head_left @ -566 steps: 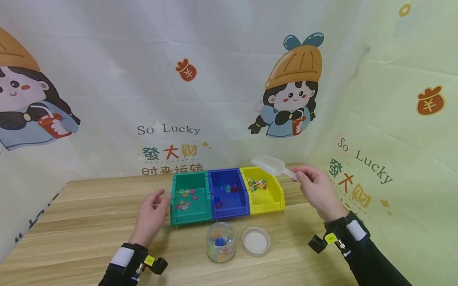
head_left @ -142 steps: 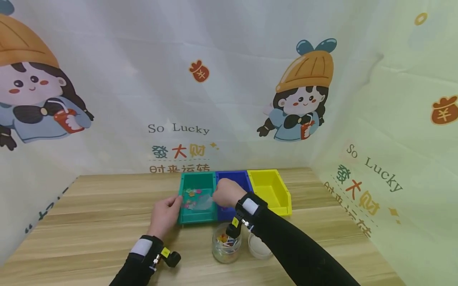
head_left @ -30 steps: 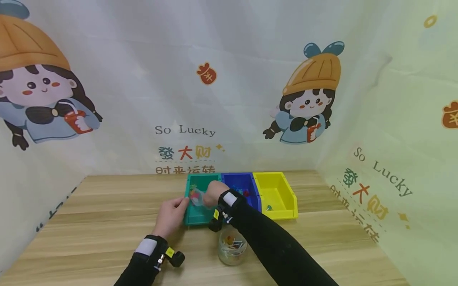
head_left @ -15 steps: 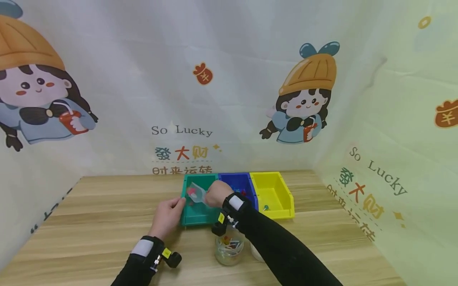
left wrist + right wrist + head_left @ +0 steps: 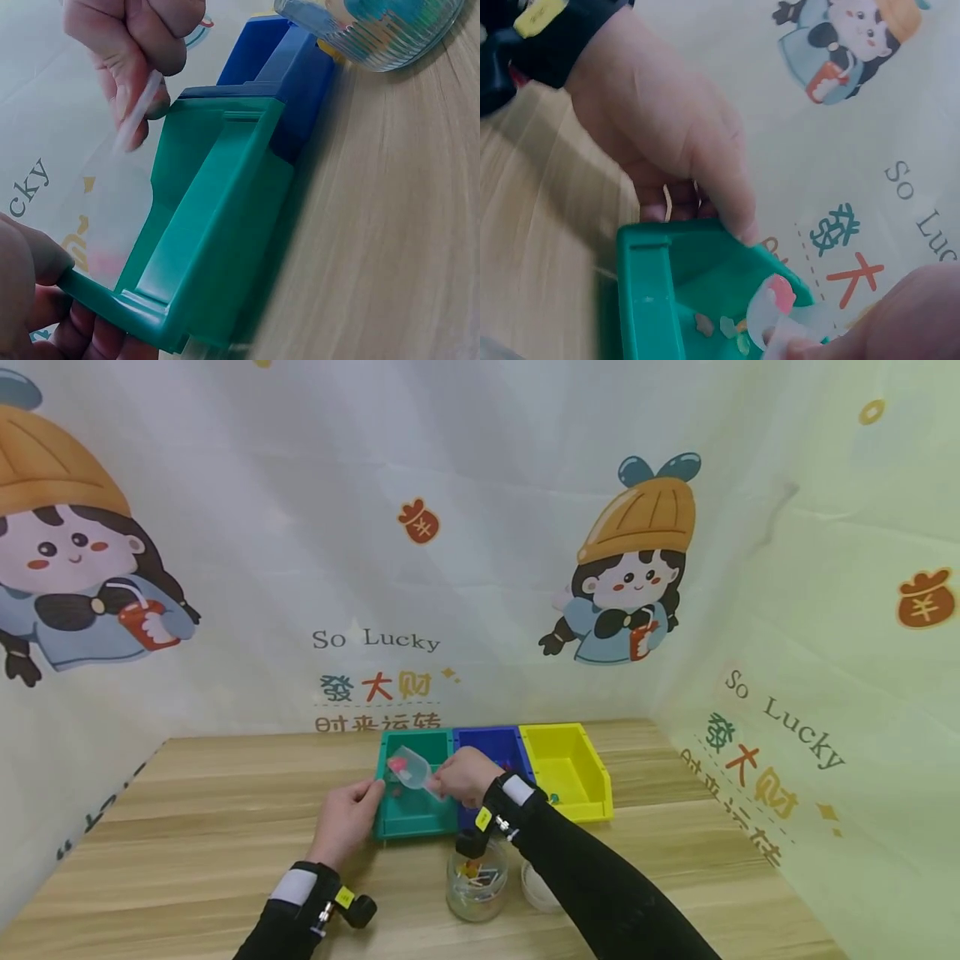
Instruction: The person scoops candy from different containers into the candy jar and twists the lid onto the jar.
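My right hand (image 5: 468,777) grips the handle of a clear plastic scoop (image 5: 415,770) over the green bin (image 5: 420,824). A pink piece (image 5: 782,292) lies in the scoop. Several small coloured translucent pieces (image 5: 727,326) rest on the bin's floor. My left hand (image 5: 347,820) pinches the bin's left rim, thumb on top and fingers outside, as the left wrist view shows. In front of the bins stands an uncovered glass jar (image 5: 477,897), holding coloured pieces and small white sticks.
A blue bin (image 5: 487,739), partly hidden by my right hand, adjoins the green one. Right of it is a yellow bin (image 5: 573,777) with a small teal piece (image 5: 554,798) near its front. The white round lid (image 5: 537,887) lies beside the jar, partly under my right forearm. A printed curtain (image 5: 480,568) hangs behind.
The yellow bin held several coloured sticks at first; small sticks now show in the jar. Lately the scoop has tilted and risen a little in the green bin, with the pink piece in it.
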Tool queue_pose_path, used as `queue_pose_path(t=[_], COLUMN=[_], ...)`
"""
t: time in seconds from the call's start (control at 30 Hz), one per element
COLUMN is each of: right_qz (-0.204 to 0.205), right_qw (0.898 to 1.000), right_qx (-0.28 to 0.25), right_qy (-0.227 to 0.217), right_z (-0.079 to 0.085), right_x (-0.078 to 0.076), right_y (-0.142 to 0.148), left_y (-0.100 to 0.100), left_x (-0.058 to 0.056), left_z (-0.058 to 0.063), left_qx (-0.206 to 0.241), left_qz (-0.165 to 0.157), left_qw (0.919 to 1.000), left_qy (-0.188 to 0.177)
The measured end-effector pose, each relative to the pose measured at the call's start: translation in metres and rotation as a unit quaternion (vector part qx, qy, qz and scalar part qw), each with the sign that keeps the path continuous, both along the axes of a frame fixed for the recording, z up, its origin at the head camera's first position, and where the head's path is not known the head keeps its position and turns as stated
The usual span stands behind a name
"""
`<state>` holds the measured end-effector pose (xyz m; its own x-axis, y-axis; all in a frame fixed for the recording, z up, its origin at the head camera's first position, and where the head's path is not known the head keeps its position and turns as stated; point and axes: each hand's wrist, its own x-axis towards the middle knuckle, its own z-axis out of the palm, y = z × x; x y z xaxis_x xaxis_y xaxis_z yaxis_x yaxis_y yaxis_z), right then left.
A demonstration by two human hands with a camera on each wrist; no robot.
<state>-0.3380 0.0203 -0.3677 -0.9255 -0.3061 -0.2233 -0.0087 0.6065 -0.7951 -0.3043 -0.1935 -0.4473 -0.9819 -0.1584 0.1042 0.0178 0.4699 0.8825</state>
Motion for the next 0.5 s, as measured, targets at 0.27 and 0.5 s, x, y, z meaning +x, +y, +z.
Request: queue_pose_path(t=[0.27, 0.5], right_qz=[-0.017, -0.028], right_qw=[0.995, 0.987], right_qx=[-0.086, -0.144], right_qy=[-0.049, -0.059], right_z=[-0.003, -0.004], right_x=[0.003, 0.007], right_y=[0.018, 0.034], left_y=[0.002, 0.001], left_x=[0.0, 0.001], left_z=[0.001, 0.0], left_qx=[0.003, -0.003], left_qz=[-0.004, 0.001], left_qw=[1.0, 1.0], left_qy=[-0.003, 0.004])
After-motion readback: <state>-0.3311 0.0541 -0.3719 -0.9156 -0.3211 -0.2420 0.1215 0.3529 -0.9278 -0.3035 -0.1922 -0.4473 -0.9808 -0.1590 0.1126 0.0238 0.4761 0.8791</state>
